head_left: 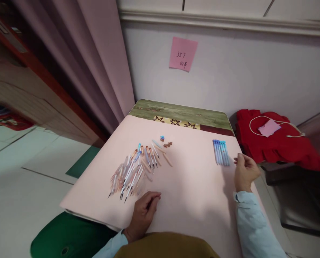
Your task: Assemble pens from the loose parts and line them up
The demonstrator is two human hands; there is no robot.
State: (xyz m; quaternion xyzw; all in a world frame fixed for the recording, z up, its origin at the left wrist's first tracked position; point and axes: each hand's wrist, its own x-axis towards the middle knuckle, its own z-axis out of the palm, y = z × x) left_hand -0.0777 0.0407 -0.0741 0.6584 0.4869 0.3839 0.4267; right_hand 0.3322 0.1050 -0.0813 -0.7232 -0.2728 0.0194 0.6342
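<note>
- Pink-covered surface [189,200]: pen parts [133,172] heaped left, blue pens [221,153] in a row right.
- Left hand [144,214] near the pen parts, right hand [246,172] beside the blue pens; cannot tell whether either grip holds anything.
- Pink note [183,53] on wall [229,71].

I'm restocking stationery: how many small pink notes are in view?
2: a first note stuck on the wall, and a second note lying on the red cloth. The second may be a stack, so more could be hidden.
</note>
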